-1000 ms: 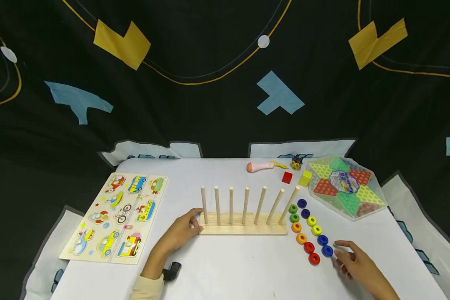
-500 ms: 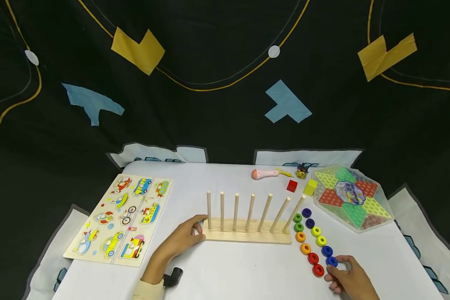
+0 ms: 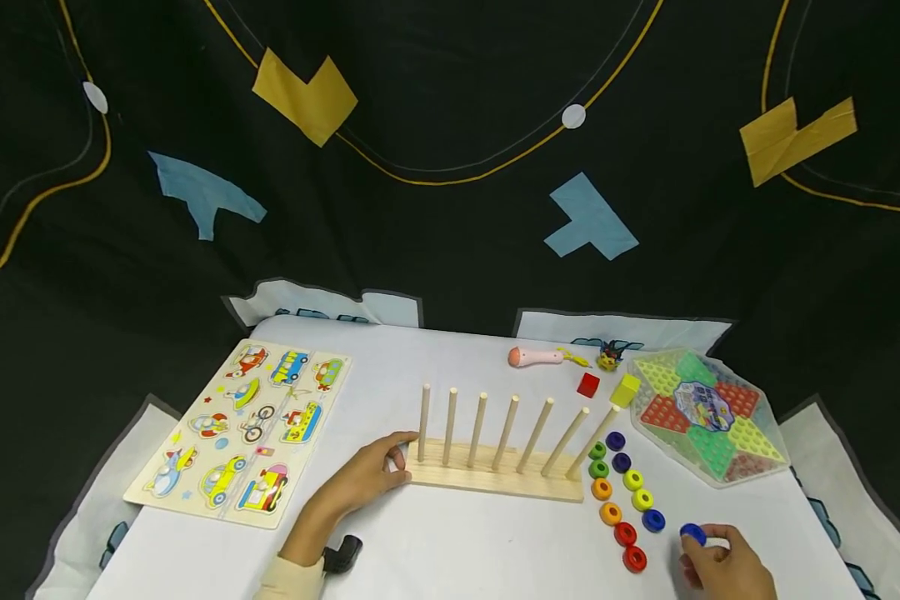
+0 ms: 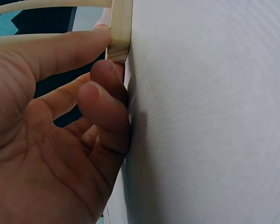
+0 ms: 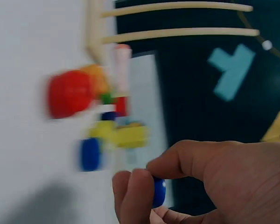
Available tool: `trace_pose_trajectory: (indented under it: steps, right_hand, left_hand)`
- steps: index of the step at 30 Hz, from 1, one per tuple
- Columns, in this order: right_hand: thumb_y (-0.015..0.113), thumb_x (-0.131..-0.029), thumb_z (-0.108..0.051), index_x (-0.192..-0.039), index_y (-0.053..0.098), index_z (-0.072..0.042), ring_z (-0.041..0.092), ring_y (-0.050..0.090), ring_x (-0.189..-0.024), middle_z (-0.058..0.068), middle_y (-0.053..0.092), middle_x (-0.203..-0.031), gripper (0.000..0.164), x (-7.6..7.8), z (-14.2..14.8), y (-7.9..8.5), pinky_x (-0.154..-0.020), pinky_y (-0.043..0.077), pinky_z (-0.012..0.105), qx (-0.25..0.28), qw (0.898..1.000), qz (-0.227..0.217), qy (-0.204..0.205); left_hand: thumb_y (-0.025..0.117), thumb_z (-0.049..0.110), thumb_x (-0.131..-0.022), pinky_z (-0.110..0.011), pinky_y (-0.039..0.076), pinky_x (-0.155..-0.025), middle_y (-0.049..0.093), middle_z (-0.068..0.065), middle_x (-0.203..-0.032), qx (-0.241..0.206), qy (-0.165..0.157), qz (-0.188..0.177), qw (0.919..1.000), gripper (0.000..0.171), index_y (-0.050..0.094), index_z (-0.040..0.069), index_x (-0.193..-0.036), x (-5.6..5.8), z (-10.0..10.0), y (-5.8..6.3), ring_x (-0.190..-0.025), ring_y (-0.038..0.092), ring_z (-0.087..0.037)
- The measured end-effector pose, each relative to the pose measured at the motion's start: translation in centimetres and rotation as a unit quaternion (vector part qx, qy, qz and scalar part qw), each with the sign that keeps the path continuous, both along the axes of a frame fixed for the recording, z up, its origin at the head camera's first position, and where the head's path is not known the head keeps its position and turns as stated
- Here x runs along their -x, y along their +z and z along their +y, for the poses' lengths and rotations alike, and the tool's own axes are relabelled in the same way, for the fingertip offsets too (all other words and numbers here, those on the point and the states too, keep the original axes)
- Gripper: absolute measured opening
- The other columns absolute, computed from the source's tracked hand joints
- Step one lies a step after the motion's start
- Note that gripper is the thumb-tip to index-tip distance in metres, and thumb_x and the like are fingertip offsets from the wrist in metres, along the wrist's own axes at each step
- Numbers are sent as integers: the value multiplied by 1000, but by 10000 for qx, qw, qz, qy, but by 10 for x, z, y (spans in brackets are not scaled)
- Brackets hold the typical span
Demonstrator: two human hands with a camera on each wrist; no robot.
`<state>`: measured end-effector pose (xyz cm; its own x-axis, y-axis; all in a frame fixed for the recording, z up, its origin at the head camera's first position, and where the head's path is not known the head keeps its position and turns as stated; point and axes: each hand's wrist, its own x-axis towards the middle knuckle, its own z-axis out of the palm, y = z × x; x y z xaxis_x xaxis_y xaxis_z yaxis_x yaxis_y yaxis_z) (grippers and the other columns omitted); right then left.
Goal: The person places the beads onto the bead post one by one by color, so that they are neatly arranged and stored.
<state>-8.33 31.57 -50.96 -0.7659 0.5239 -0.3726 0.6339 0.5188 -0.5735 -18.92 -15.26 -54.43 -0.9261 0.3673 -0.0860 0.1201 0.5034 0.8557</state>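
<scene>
My left hand [image 3: 366, 479] pinches the left end of a wooden peg stand [image 3: 495, 482], whose base lies on the table with several upright pegs. In the left wrist view the thumb and fingertips meet at the corner of the base [image 4: 120, 44]. My right hand [image 3: 731, 567] holds a blue ring [image 3: 692, 533] between thumb and fingers, right of the ring rows. In the right wrist view the blue ring [image 5: 159, 192] is partly hidden by fingertips. Beside it lie another blue ring [image 3: 653, 521], red rings [image 3: 634, 559], orange rings [image 3: 611, 513], yellow rings [image 3: 642, 499], green rings [image 3: 598, 469] and purple rings [image 3: 621, 462].
At the left lies a vehicle puzzle board [image 3: 243, 433]. A clear-cased star game board [image 3: 708, 417] sits at the back right. Near it are a yellow block [image 3: 625, 390], a red block [image 3: 588, 385], a pink microphone-shaped toy [image 3: 536, 357] and a small figure [image 3: 609, 357].
My right hand has taken hold of the nearest blue ring and lifted it away to the right of its row. My left hand stays at the stand's end. The head view has shifted.
</scene>
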Motion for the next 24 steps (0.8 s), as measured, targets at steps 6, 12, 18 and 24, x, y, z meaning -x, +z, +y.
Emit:
trace_pose_trajectory:
  steps: [6, 12, 18, 24]
  right_hand:
    - [56, -95, -33, -127, 42, 4, 16, 63, -62, 5, 65, -76, 51, 16, -29, 89, -52, 51, 26, -587, 9874, 1212, 836]
    - [59, -94, -39, -125, 54, -6, 14, 62, -69, 5, 62, -85, 46, 39, -96, 170, -59, 53, 20, -909, 9307, 2544, 2466]
    - [68, -88, -31, -112, 65, -19, 9, 55, -68, -9, 59, -81, 27, 69, -170, 195, -55, 49, 24, -802, 8601, 3117, 3958]
    - [68, -87, -30, -107, 66, -22, 7, 53, -58, -17, 59, -78, 21, 90, -222, 192, -44, 44, 27, -535, 8343, 2935, 4637]
  left_hand:
    - [71, 6, -84, -25, 38, -56, 55, -6, -91, 43, 48, -89, 9999, 57, 50, 12, -137, 0, -7, 5, -67, 44, -15]
    - [69, 7, -85, -24, 37, -55, 55, -7, -93, -96, 58, -160, 9998, 58, 48, 11, -139, 0, -6, 2, -67, 43, -15]
    - [69, 8, -86, -22, 37, -52, 56, -5, -93, -163, 23, -210, 9996, 58, 48, 13, -140, 0, 0, -5, -66, 42, -13]
    - [70, 9, -85, -24, 39, -57, 56, -2, -90, 111, 2, -61, 9999, 58, 49, 13, -139, -1, -1, -1, -70, 44, -14]
